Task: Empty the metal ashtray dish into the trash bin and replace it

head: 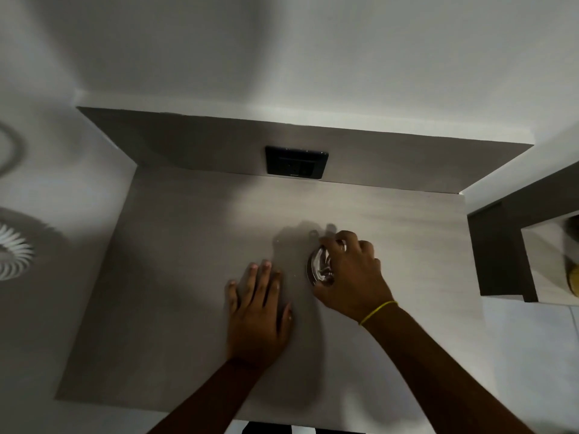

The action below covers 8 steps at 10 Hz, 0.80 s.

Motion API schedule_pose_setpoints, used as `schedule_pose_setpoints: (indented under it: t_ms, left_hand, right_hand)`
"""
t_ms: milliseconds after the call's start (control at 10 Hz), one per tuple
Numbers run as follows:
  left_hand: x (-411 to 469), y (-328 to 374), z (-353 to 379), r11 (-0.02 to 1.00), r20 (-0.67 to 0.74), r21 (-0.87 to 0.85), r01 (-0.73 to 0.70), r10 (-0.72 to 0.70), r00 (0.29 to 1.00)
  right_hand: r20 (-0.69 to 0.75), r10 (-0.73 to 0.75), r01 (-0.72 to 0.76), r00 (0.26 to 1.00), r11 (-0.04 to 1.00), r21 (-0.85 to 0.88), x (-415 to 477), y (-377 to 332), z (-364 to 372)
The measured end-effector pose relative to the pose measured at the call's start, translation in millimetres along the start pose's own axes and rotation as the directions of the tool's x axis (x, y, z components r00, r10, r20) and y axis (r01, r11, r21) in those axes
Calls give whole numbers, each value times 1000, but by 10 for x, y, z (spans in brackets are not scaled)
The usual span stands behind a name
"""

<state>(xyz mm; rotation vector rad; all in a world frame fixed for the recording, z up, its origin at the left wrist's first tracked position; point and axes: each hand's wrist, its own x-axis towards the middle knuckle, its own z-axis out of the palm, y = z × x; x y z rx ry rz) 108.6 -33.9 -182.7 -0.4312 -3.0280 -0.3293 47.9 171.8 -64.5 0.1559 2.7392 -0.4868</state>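
Your right hand [351, 274] curls over the metal ashtray dish [319, 267] on the grey tabletop [188, 277], fingers [344, 239] arched across its far rim and thumb at its near edge, gripping it; the yellow band [377, 312] circles that wrist. The dish shows as a small, round, shiny steel bowl with bright reflections, mostly covered by your fingers and tilted, its contents not discernible. Your left hand [258, 311] lies flat and open just beside the dish, fingertips [266, 264] pointing toward the black wall socket [296, 161].
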Motion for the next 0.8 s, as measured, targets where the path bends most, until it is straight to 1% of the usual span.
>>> schedule_pose_setpoints:
  t_ms: [100,300,400,500,600,700,800]
  left_hand:
    - [7,3,-6,1000,7,4,2,-2,1000]
    - [11,-5,-11,1000,21,3,6,-6,1000]
    - [11,-9,-3,1000,38,2,4,-4,999]
    - [8,-2,-14,1000,58,13,-6,5,998]
    - [53,23,-176,999,86,46,-5,1,996]
    - [472,94,-544,996,-17,85,-19,21,1000]
    - [1089,285,-1361,993,-157,69,-92,102,982]
  right_hand:
    - [50,-12,13,999,1000,-24,48,-40,84]
    - [24,-57,58,998,997,-59,72,19,217]
    - [52,-52,56,997,995,-79,92,40,242]
    - [87,-75,81,993,994,-67,95,50,204]
    - [47,-76,77,996,997,-18,23,65,58]
    - [-163,-88,84,983,996,-32,40,78,-429]
    - [-505,-142,140,851,989,-43,-68,-54,-1245]
